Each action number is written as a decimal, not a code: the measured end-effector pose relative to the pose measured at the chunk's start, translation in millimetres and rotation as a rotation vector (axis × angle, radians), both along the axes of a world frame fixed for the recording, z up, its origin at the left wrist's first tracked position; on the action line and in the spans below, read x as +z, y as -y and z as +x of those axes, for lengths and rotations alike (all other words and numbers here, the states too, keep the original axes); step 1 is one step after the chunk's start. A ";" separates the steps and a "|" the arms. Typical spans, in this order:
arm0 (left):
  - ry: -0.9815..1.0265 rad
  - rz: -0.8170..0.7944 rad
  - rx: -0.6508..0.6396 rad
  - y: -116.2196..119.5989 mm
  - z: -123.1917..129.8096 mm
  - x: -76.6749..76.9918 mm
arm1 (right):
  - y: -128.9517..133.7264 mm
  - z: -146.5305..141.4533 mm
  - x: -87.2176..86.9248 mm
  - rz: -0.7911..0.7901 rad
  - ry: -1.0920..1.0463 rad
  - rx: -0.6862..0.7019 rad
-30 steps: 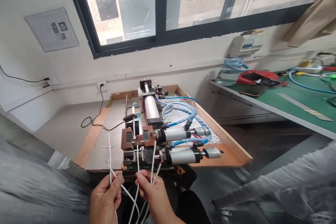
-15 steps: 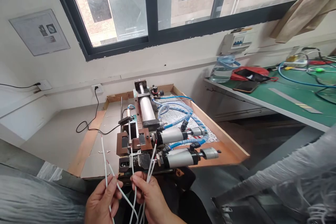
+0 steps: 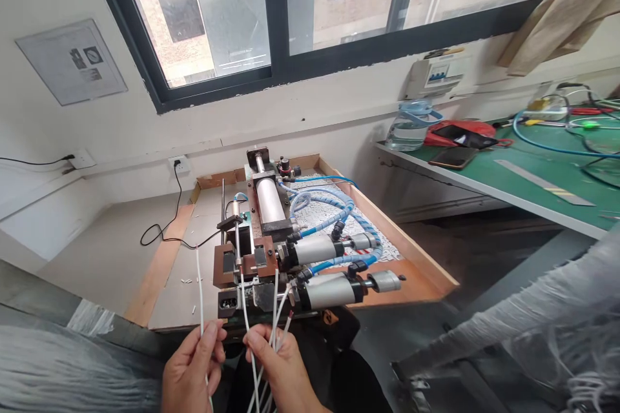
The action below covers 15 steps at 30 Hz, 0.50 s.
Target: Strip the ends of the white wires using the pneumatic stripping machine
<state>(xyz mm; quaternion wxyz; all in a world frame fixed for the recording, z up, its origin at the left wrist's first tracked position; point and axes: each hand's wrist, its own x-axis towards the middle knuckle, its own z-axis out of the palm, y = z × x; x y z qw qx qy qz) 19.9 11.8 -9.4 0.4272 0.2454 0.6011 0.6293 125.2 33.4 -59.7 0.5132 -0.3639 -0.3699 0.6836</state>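
Note:
In the lower middle of the head view, my left hand (image 3: 192, 364) pinches one white cable (image 3: 200, 290), its end standing up in front of the bench. My right hand (image 3: 281, 364) is closed on several white cables (image 3: 276, 303) that fan upward and trail down below the palm. One of them, a single white cable (image 3: 245, 310), runs from these fingertips up to the jaws of the pneumatic machine (image 3: 268, 258); whether its end sits inside the jaws I cannot tell. Another cable end (image 3: 290, 315) shows a dark reddish tip beside my right thumb.
Silver air cylinders (image 3: 320, 250) with blue hoses (image 3: 356, 210) lie right of the jaws. A wooden rim (image 3: 411, 245) borders the bench. Plastic-wrapped bundles (image 3: 72, 361) stand at the left. On the green table (image 3: 527, 168) are a water jug (image 3: 409, 126) and a phone (image 3: 453, 157).
The second cable has left my left hand, and a dark-tipped end now shows among those in my right hand. My left hand's remaining cable has shifted slightly right.

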 end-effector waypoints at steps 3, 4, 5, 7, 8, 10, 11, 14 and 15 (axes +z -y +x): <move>0.013 -0.008 0.003 1.6 -2.3 -1.5 | -4.4 -4.1 -3.8 -0.040 -0.054 0.007; 0.013 -0.006 0.005 1.9 -2.9 -2.0 | -5.1 -4.9 -3.6 -0.059 -0.066 0.011; 0.013 -0.003 0.006 2.0 -3.4 -2.4 | -5.3 -5.3 -2.6 -0.075 -0.075 0.015; 0.016 -0.001 0.009 1.8 -4.2 -2.9 | -4.6 -4.8 1.8 -0.097 -0.086 0.023; 0.020 -0.002 0.009 1.6 -4.5 -3.1 | -3.9 -4.1 4.5 -0.102 -0.093 0.023; 0.031 -0.005 0.009 1.2 -4.8 -3.2 | -2.6 -2.5 9.7 -0.110 -0.110 0.020; 0.039 -0.007 0.009 1.3 -4.9 -3.3 | -2.2 -1.8 11.7 -0.111 -0.118 0.019; 0.056 -0.013 0.010 2.6 -4.6 -3.4 | -1.7 0.4 13.9 -0.100 -0.113 0.033; 0.056 -0.010 0.012 3.5 -4.4 -3.3 | -1.3 1.2 13.5 -0.092 -0.100 0.049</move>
